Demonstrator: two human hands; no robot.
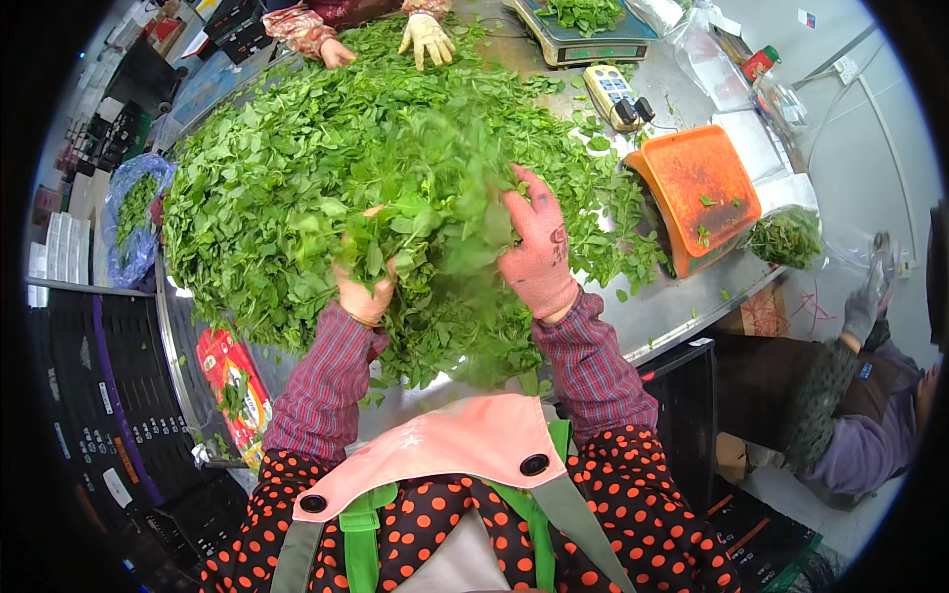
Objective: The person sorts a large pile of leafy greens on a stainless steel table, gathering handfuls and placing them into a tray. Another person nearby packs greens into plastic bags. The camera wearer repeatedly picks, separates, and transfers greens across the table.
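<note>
A large heap of leafy green stems (282, 163) covers the metal table before me. My left hand (365, 293), bare in the part that shows, has its fingers curled around a bunch of leafy greens (411, 222) above the near side of the heap. In a pink glove with dark marks, my right hand (540, 248) is against the right side of the raised greens. Its fingertips and thumb are partly hidden by leaves, so its grip is unclear. Motion blurs the leaves between my hands.
An orange-topped scale (700, 196) and a power strip (609, 93) stand at right; another scale (582, 41) holds greens behind. Across the heap are a co-worker's gloved hand (427, 38) and other hand (337, 54). A red printed bag (231, 382) lies left. Another person (852, 422) is at lower right.
</note>
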